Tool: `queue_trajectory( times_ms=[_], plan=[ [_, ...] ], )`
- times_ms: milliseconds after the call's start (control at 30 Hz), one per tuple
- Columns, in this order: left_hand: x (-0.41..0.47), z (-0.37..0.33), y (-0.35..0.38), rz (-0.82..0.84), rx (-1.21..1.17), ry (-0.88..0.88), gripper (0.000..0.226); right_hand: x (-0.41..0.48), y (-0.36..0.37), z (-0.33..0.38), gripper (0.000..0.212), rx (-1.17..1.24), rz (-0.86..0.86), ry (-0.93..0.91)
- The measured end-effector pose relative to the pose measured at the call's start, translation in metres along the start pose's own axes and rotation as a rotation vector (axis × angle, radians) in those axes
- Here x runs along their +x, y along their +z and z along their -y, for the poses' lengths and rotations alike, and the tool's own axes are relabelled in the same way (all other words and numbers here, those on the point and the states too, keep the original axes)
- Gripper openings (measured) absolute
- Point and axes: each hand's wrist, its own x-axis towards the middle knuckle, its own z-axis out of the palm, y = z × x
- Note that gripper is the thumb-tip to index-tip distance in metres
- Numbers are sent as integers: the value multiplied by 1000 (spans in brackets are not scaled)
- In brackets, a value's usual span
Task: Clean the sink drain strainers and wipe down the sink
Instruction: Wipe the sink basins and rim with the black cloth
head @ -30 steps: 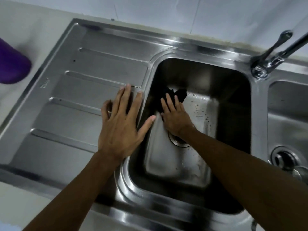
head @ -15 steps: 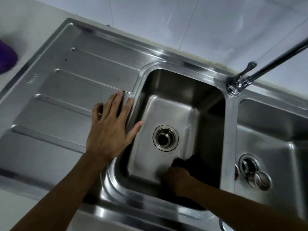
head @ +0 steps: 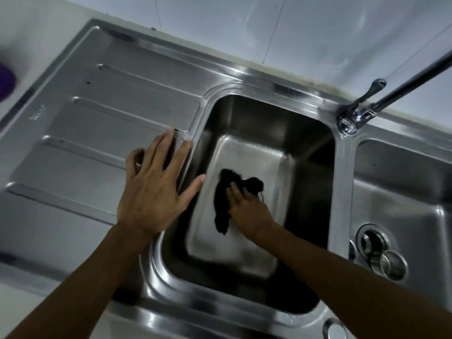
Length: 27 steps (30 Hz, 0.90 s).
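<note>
A stainless steel double sink fills the view. My right hand (head: pixel 247 211) presses a black cloth (head: pixel 223 201) flat on the floor of the left basin (head: pixel 266 123), covering the drain. My left hand (head: pixel 154 189) lies flat with fingers spread on the ribbed drainboard (head: pixel 97 133), thumb over the basin's rim. In the right basin (head: pixel 403 187) the open drain (head: pixel 369 241) shows at the right edge, and a round metal strainer (head: pixel 389 264) lies loose beside it.
A chrome faucet (head: pixel 359 116) with a lever stands behind the divider, its spout reaching up to the right. White tiled wall runs along the back. A purple object (head: pixel 6 81) sits at the far left edge on the white counter.
My right hand has swept the black cloth from the basin's near right corner up to its middle, over the drain. My left hand has stayed on the drainboard.
</note>
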Motion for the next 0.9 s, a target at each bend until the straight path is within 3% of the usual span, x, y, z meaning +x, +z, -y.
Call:
queue_trajectory(
  times_ms=[67,167,300,467,567,733,900],
  plan=[
    [1,-1,0,10,-7,0,74,-9,-3,-4,55,30,24,151],
    [0,-1,0,2,-4,3,73,-33,-1,17,40,84,89,157],
    [-1,-2,0,0,11,7,72,-41,-7,37,35,198,93,29],
    [0,0,1,-12,14,7,71,-11,-5,47,38,166,-154,-305],
    [-1,-1,1,-16,16,15,71,27,-5,33,44,65,-278,-363],
    [1,-1,2,9,3,6,71,72,-28,-42,48,24,-407,-22],
    [1,-1,0,20,6,2,70,35,-19,-101,51,-64,-189,401]
  ],
)
